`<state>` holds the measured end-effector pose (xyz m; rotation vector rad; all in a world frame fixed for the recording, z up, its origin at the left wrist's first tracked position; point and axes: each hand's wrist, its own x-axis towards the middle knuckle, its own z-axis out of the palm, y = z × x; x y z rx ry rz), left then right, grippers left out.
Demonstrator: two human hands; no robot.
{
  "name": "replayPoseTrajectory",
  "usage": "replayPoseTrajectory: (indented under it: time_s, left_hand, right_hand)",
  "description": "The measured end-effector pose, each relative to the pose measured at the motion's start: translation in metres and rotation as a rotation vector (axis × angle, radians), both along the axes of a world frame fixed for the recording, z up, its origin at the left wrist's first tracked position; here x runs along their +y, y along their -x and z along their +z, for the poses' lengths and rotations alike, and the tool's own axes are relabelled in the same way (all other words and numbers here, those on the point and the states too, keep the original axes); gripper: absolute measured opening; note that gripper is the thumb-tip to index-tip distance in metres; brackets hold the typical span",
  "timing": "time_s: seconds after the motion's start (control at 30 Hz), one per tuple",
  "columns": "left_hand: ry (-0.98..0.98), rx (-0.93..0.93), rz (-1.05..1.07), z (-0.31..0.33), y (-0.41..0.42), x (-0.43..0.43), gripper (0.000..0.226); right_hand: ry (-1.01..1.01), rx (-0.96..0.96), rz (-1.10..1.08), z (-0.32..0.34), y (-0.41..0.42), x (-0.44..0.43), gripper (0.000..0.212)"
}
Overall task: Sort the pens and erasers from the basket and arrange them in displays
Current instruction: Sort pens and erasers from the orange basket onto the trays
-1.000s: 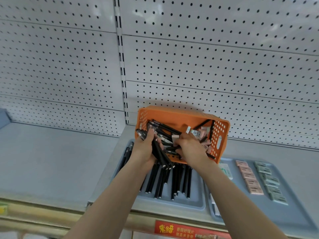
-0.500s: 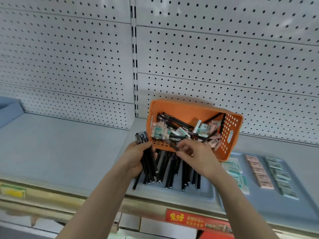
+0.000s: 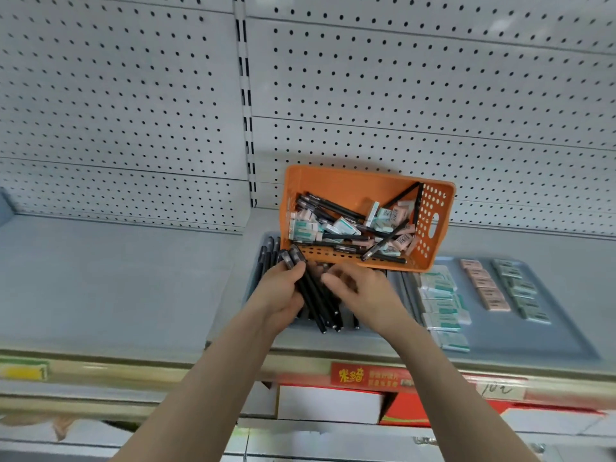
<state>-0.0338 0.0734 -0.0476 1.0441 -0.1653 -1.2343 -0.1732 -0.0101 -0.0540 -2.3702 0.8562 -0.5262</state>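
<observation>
An orange basket (image 3: pixel 353 185) leans against the pegboard at the back of the shelf. It holds loose black pens (image 3: pixel 333 205) mixed with green-white and pink erasers (image 3: pixel 390 216). My left hand (image 3: pixel 278 293) is just in front of it, shut on a bundle of black pens (image 3: pixel 316 300) that point toward me over the grey pen tray (image 3: pixel 350 338). My right hand (image 3: pixel 361 290) is beside the bundle with curled, blurred fingers, its thumb close to the pens. What it holds is hidden. More pens (image 3: pixel 268 253) lie in the tray.
A second grey tray (image 3: pixel 566 331) to the right carries rows of green-white erasers (image 3: pixel 440 303), pink erasers (image 3: pixel 485 290) and grey-green erasers (image 3: pixel 521 296). A bare grey shelf (image 3: pixel 116 281) stretches left. A red label (image 3: pixel 363 375) marks the front rail, with boxes (image 3: pixel 328 403) below.
Both hands have come out of the basket, toward me and down over the pen tray. The left hand brought the pen bundle along. The view shifted, so the basket sits further right.
</observation>
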Motion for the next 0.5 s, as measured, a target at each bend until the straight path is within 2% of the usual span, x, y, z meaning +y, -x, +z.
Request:
replayPoseTrajectory:
  time_s: [0.07, 0.13, 0.27, 0.43, 0.5]
  left_hand:
    - [0.039, -0.039, -0.001, -0.001, 0.005, -0.005, 0.023]
    - [0.042, -0.091, 0.002, -0.003, 0.008, -0.008, 0.022]
    - [-0.036, -0.477, -0.078, -0.009, 0.006, -0.003, 0.023]
    - [-0.162, -0.785, -0.059, -0.014, -0.016, 0.011, 0.004]
    - [-0.249, -0.914, -0.067, -0.015, -0.029, 0.015, 0.006]
  right_hand:
    - [-0.122, 0.062, 0.061, 0.003, -0.006, 0.011, 0.035]
    - [-0.144, 0.073, 0.074, 0.001, -0.007, 0.017, 0.043]
    - [-0.115, 0.101, 0.045, 0.005, 0.003, 0.015, 0.026]
    - [0.014, 0.243, -0.030, 0.005, 0.020, 0.011, 0.029]
    - [0.050, 0.318, -0.028, 0.005, 0.021, 0.013, 0.025]
